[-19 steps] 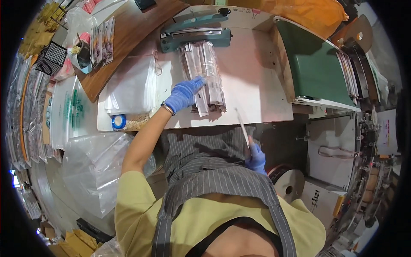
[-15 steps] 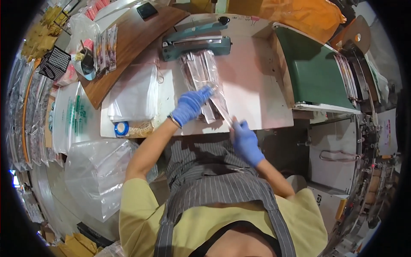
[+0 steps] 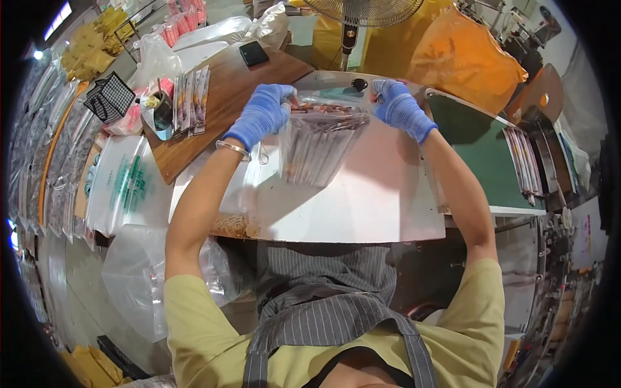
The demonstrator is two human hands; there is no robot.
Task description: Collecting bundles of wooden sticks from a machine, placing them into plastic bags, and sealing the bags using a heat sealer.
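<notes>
Left grip and right grip are pinching one bag.
Between the two grips, the bag is holding uncountable packets over one bench; one phone is lying beyond the left grip.

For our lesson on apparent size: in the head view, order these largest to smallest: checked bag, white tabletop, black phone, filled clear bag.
1. White tabletop
2. Filled clear bag
3. Checked bag
4. Black phone

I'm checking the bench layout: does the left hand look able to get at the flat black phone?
Probably yes, if it lets go: the left hand seems to grip the clear bag, but only brown board shows between it and the flat black phone.
</notes>
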